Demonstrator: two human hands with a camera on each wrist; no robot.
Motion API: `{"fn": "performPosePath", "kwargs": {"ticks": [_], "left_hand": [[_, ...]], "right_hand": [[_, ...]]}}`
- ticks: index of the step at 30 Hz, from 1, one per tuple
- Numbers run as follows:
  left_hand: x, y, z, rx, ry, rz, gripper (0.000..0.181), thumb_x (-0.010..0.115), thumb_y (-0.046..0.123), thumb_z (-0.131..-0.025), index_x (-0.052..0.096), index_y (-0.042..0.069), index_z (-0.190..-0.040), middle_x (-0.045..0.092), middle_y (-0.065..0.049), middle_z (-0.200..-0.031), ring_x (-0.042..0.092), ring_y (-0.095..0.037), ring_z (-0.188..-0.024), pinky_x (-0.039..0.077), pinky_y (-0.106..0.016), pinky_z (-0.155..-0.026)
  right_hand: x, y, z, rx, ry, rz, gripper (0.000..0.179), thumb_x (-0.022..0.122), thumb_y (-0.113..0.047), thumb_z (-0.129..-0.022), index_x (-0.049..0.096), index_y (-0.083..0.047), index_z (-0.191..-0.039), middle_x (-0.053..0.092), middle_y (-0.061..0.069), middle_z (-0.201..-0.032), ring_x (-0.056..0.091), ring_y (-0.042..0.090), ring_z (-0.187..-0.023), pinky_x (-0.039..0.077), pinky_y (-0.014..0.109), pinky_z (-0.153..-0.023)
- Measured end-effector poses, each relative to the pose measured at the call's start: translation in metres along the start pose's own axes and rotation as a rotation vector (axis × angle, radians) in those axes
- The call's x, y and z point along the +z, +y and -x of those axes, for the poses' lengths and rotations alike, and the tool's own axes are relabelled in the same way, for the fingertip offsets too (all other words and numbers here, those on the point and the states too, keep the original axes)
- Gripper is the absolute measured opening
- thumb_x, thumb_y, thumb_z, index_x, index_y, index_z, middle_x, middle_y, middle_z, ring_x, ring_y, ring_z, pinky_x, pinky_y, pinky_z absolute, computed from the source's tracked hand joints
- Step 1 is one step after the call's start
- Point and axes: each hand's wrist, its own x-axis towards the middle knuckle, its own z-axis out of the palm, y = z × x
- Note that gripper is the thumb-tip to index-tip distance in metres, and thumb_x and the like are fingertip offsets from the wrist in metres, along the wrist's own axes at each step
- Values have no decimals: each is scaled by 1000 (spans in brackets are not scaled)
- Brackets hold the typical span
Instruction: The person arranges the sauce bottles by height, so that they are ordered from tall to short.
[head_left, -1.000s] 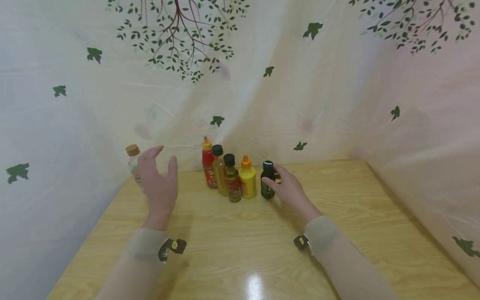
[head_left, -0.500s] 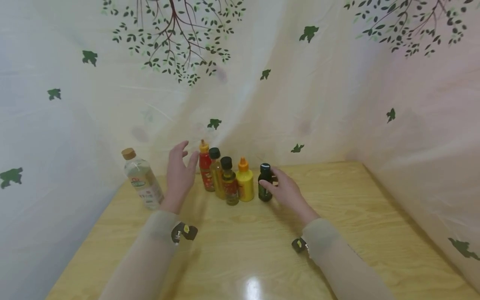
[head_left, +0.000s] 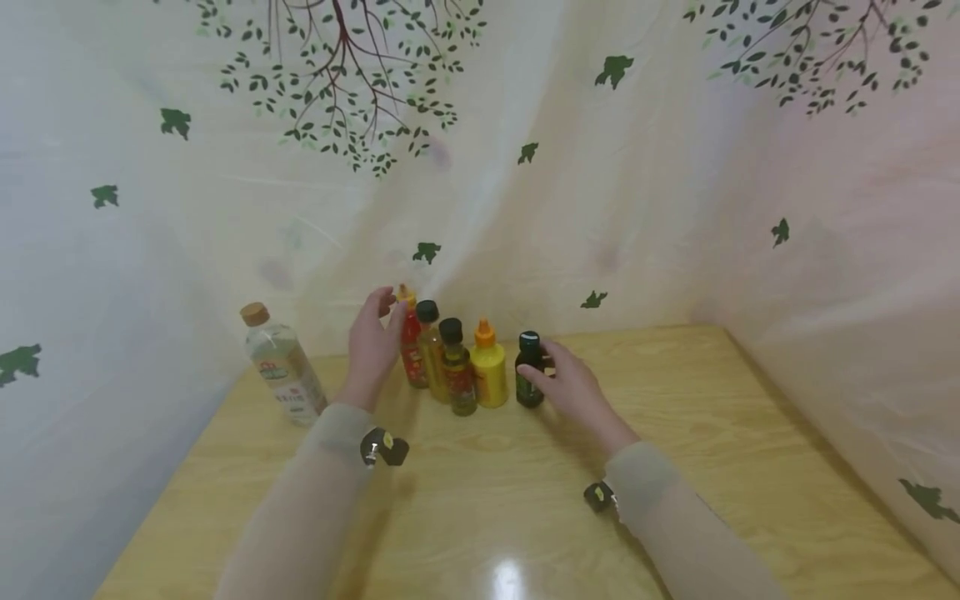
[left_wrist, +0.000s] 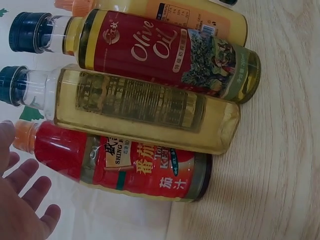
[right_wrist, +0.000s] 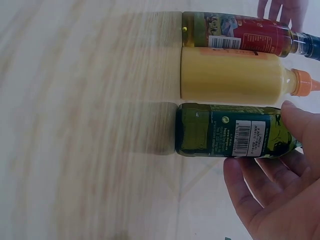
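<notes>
My left hand (head_left: pixel 372 346) is at the top of a red ketchup bottle (left_wrist: pixel 125 160) with an orange cap. Its thumb overlaps the cap, and the fingers lie loosely spread beside the bottle's neck. My right hand (head_left: pixel 573 383) holds a small dark green glass bottle (right_wrist: pixel 225 130) around its upper part, thumb on one side and fingers on the other. That bottle stands upright on the table. Between the hands stand a tall bottle of pale yellow oil (left_wrist: pixel 145 110), a red-labelled olive oil bottle (left_wrist: pixel 150 50) and a yellow squeeze bottle (right_wrist: pixel 235 75) with an orange nozzle.
To the left, a large clear plastic bottle (head_left: pixel 285 375) with a brown cap stands apart from the row. The wooden table (head_left: pixel 450 500) ends at the back against a pale curtain (head_left: pixel 660 208) printed with leaves and branches.
My left hand has moved right, from beside the large clear bottle to the ketchup bottle. My right hand stays at the green bottle, and the head view has shifted slightly.
</notes>
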Motion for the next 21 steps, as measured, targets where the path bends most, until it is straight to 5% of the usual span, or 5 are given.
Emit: {"fn": "performPosePath", "kwargs": {"ticks": [14,21], "left_hand": [[12,6,-5,4,57,-7,43,71,25,-111,60,6,-147,73,-18,-132,66,-39,-126,50,-54,-108],[11,4,-2,-13,87,-5,42,71,28,-111,59,8,-147,73,-16,-133,65,-39,-128,47,-56,-112]], "right_hand": [[1,-1,2,12,-2,-18,59,71,-42,-110,55,-13,-159,64,17,-151,66,41,-131,54,61,-110],[1,-1,2,13,-2,-10,58,71,-42,-110,56,-13,-158,64,17,-150,66,41,-131,54,61,-110]]}}
